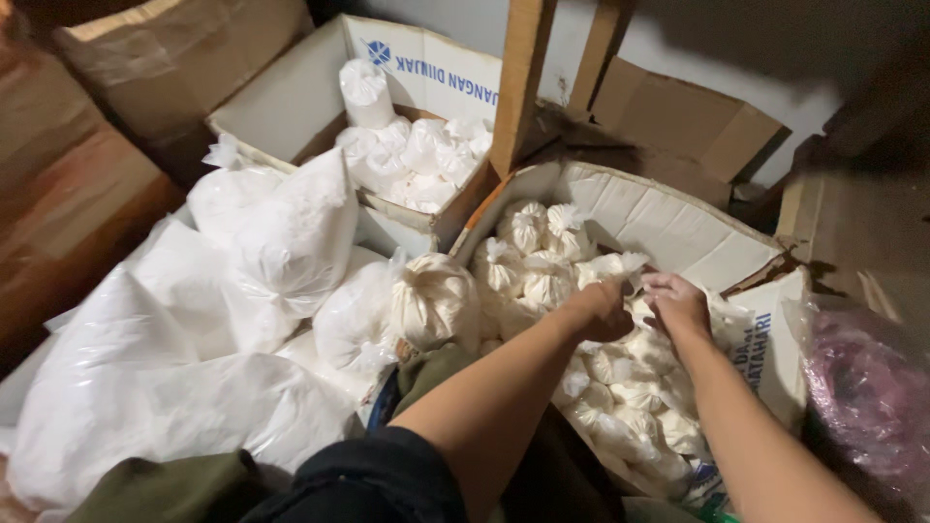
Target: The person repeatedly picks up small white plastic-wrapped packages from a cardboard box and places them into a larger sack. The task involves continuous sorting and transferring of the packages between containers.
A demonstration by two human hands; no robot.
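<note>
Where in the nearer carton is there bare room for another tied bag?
Bare cardboard wall shows along the far right rim, above the tied bags. Around the left hand and right hand it is crowded. The rear carton has bare room at its left.

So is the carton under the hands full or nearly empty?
Nearly full: the carton holds knotted white bags piled almost to its rim, where both hands reach in.
</note>
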